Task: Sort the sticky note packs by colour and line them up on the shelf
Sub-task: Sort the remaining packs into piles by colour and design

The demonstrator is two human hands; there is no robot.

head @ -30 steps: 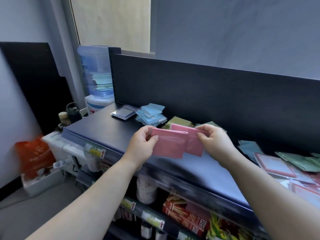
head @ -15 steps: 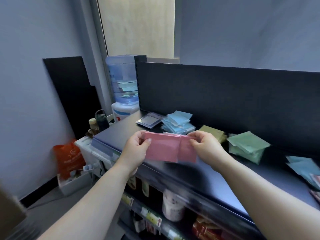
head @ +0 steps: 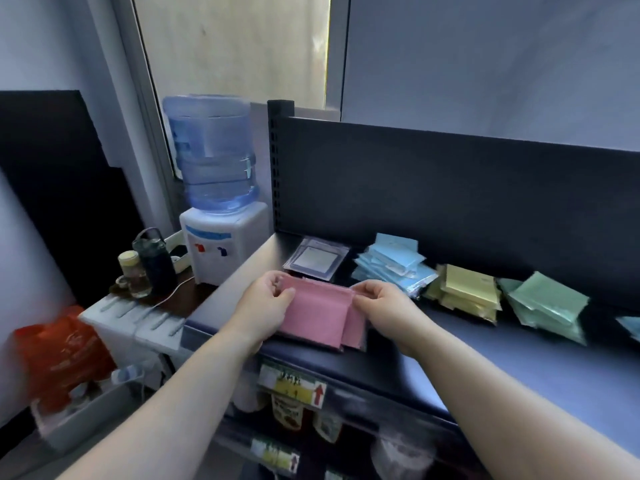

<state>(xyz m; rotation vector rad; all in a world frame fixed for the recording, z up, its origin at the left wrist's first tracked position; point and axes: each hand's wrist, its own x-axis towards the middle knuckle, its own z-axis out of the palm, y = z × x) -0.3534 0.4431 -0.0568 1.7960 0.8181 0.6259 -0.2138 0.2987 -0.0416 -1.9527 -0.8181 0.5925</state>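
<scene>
Pink sticky note packs (head: 318, 315): pinched at the top corners by left hand (head: 265, 303) and right hand (head: 388, 308), at the shelf (head: 519, 358) front left; contact unclear. Step, likely: setting pinks down. Next: release squared, in line with the blue stack (head: 391, 265).

A white water dispenser (head: 221, 247) stands in the corner with a big blue water jug (head: 211, 154) upside down on top. Just left of it a dark flask (head: 156, 268) and a pale-lidded jar (head: 133, 273) stand touching, a white cable (head: 173, 293) trailing in front. Further left a black board (head: 52, 188) leans on the wall. Below and left of the dispenser sits an orange bag (head: 59, 355). Below to its right hangs a yellow price label (head: 294, 389) with a red arrow.
</scene>
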